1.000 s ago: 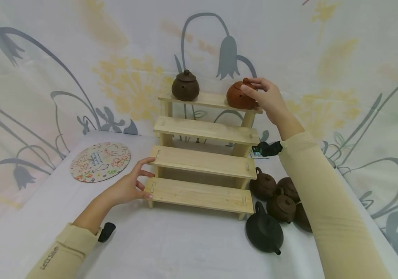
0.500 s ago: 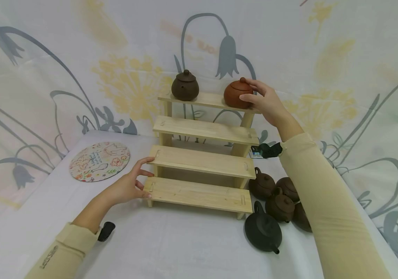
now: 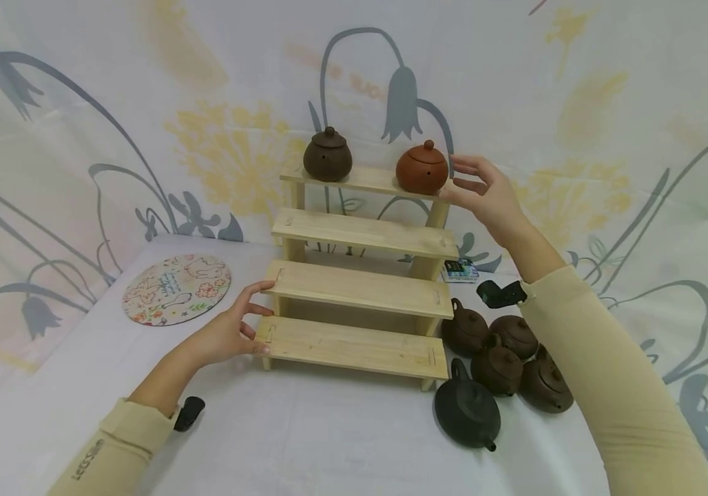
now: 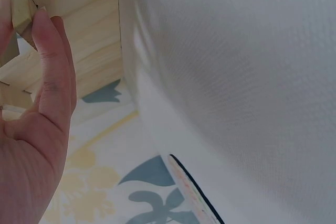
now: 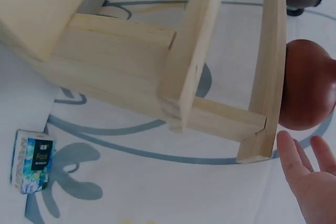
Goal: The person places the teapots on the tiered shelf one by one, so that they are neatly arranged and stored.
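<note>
On the top board of a four-tier wooden display stand (image 3: 354, 286) sits a reddish-brown teapot (image 3: 422, 169), upright at the right end. My right hand (image 3: 484, 193) is just right of it with fingers spread and holding nothing; in the right wrist view the fingertips (image 5: 286, 145) lie close by the teapot and the board's end. A dark brown teapot (image 3: 328, 155) stands at the top board's left end. My left hand (image 3: 230, 331) grips the left end of the lower boards, and in the left wrist view a board end shows between thumb and fingers (image 4: 50, 51).
Several dark teapots (image 3: 496, 368) crowd the table right of the stand, with a black flat teapot (image 3: 467, 413) in front. A small printed packet (image 3: 461, 270) lies behind them. On the left lies a round patterned mat (image 3: 177, 289). A flowered cloth (image 3: 236, 69) hangs behind.
The reddish teapot has shifted slightly left and turned a little on the top board. My right hand has let go of it and drawn off to the right. The left hand has stayed put.
</note>
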### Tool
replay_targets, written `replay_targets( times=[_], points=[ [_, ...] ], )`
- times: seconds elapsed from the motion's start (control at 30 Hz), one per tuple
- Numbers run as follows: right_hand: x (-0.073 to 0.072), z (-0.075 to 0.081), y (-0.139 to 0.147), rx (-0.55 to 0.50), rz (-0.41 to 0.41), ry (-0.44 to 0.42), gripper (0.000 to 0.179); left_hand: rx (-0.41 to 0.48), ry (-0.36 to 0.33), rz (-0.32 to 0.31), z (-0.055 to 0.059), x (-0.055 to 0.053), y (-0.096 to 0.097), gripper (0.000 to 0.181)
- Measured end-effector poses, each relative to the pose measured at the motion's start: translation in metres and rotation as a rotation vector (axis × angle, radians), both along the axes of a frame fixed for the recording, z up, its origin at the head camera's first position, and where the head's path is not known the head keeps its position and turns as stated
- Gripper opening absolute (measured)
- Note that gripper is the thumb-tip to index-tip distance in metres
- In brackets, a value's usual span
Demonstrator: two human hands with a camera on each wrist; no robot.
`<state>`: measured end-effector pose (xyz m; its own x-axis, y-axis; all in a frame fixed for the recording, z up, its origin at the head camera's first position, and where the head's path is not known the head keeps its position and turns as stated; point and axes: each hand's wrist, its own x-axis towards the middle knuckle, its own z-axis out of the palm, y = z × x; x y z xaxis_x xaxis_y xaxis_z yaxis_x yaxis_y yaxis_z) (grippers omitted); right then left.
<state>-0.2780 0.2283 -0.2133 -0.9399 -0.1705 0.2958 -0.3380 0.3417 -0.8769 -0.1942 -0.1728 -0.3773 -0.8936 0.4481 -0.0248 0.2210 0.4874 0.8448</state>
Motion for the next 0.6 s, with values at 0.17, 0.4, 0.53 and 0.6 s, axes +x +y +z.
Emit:
replay_targets(
  times=[0.17,0.4,0.53,0.6],
  points=[
    [0.015,-0.008,0.01,-0.007,0.007,0.03,0.052,-0.011,0.0,0.004,-0.001,0.0,-0.001,0.103],
    [0.036,-0.019,0.027,-0.008,0.015,0.07,0.043,-0.007,0.003,0.007,-0.001,0.001,-0.001,0.103],
    [0.047,-0.026,0.038,0.022,-0.005,0.091,0.041,-0.005,0.0,0.007,0.0,0.001,-0.001,0.103],
    [0.054,-0.029,0.044,0.038,-0.019,0.102,0.04,-0.007,-0.003,0.006,0.0,0.001,0.0,0.103]
  ],
)
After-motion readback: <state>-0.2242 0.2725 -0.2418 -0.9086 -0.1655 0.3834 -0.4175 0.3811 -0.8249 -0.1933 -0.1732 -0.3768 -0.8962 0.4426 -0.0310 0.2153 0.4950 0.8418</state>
